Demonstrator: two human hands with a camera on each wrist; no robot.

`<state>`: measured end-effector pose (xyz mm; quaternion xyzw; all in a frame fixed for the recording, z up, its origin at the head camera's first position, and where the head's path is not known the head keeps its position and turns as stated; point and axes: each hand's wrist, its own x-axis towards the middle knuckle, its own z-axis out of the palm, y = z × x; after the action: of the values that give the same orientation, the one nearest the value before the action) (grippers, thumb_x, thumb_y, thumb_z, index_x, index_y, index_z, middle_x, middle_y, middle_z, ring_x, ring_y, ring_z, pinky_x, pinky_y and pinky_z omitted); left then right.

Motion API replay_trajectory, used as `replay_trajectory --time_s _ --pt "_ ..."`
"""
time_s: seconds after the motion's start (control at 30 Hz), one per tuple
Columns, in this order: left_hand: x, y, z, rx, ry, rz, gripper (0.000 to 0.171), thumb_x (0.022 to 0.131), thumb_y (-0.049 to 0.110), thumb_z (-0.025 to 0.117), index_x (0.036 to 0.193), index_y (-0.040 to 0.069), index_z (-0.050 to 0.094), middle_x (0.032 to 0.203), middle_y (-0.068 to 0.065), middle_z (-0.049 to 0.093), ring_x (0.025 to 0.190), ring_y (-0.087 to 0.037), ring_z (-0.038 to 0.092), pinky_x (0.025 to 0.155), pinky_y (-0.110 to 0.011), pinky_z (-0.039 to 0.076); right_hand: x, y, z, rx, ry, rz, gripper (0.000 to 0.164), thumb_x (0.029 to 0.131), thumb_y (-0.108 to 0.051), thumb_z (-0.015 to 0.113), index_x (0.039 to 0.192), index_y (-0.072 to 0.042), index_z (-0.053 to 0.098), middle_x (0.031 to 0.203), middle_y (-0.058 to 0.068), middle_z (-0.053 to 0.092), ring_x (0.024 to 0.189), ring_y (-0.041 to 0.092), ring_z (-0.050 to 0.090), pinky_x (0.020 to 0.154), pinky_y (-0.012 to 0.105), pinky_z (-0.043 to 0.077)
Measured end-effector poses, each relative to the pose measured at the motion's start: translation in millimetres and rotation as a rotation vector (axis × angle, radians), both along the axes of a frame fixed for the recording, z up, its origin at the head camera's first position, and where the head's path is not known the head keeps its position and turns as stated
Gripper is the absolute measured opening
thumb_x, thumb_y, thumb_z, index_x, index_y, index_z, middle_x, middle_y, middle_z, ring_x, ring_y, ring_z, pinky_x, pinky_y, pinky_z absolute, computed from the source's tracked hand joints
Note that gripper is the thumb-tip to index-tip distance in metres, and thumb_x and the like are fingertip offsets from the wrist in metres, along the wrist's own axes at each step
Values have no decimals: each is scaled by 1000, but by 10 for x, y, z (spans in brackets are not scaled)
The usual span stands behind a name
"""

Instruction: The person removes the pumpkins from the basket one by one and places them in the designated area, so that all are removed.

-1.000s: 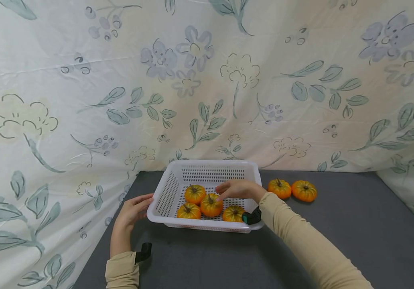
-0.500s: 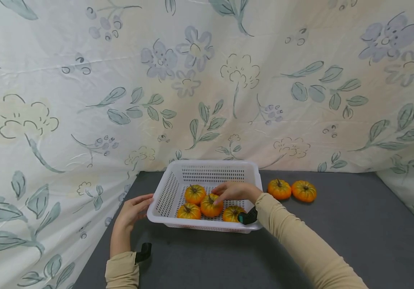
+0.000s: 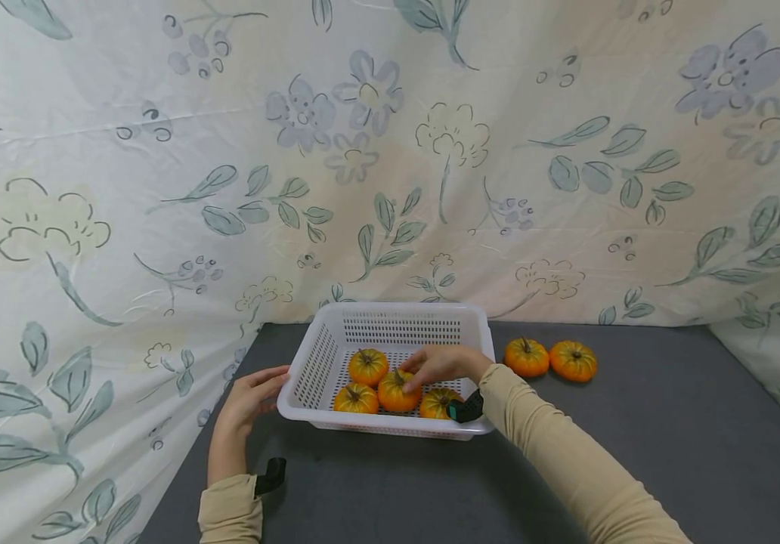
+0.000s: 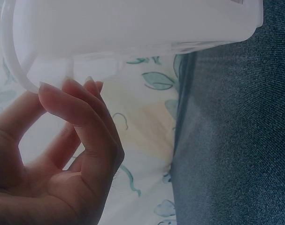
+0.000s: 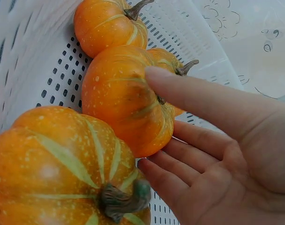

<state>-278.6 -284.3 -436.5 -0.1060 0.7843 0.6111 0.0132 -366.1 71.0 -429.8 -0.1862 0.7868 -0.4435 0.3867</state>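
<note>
A white perforated plastic basket point(image 3: 400, 310) holds several small orange pumpkins. Inside it, my right hand point(image 3: 447, 365) grips the middle pumpkin point(image 3: 395, 393), thumb on its near side and fingers around the far side. In the right wrist view that pumpkin point(image 5: 119, 103) sits between the thumb and the fingers, overlapping another pumpkin behind it. A striped pumpkin point(image 5: 57, 164) with a curved stem lies close to the fingertips. My left hand point(image 3: 247, 400) holds the basket's left rim; the left wrist view shows the bent fingers point(image 4: 81, 112) right at the rim's edge.
Two more pumpkins, one point(image 3: 526, 357) beside the basket and another point(image 3: 573, 360) to its right, sit on the dark tabletop point(image 3: 662, 438). A floral cloth point(image 3: 390, 227) hangs behind the table and along its left side.
My right hand has shifted slightly left and down, and its fingers have closed around the middle pumpkin. The left hand and the basket look the same.
</note>
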Motion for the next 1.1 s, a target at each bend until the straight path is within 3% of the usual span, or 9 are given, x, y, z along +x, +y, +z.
replay_trajectory --time_s 0.23,0.4,0.7,1.1 --pt "-8 -1 -9 -11 -11 13 55 88 33 72 131 1 60 100 9 70 85 -8 65 72 -30 51 41 30 40 60 51 32 62 82 -19 78 138 -6 55 144 11 53 136 25 48 108 41 42" --pt "-13 -2 -11 -1 -8 17 55 88 33 73 131 1 59 99 9 70 85 -8 65 72 -30 52 55 31 58 90 23 56 61 82 -19 78 138 -8 55 146 9 51 138 25 46 110 41 40" --pt "-4 -4 3 -11 -12 7 57 88 34 72 132 1 59 101 7 70 86 -7 65 72 -30 52 44 28 53 96 14 124 58 85 -17 75 139 -10 54 148 10 49 141 26 43 110 40 40" --pt "19 3 17 -15 -20 7 56 88 33 72 132 0 59 101 7 70 85 -8 65 72 -29 51 38 36 21 63 13 121 56 87 -16 73 139 -8 54 147 11 49 140 27 43 108 40 42"
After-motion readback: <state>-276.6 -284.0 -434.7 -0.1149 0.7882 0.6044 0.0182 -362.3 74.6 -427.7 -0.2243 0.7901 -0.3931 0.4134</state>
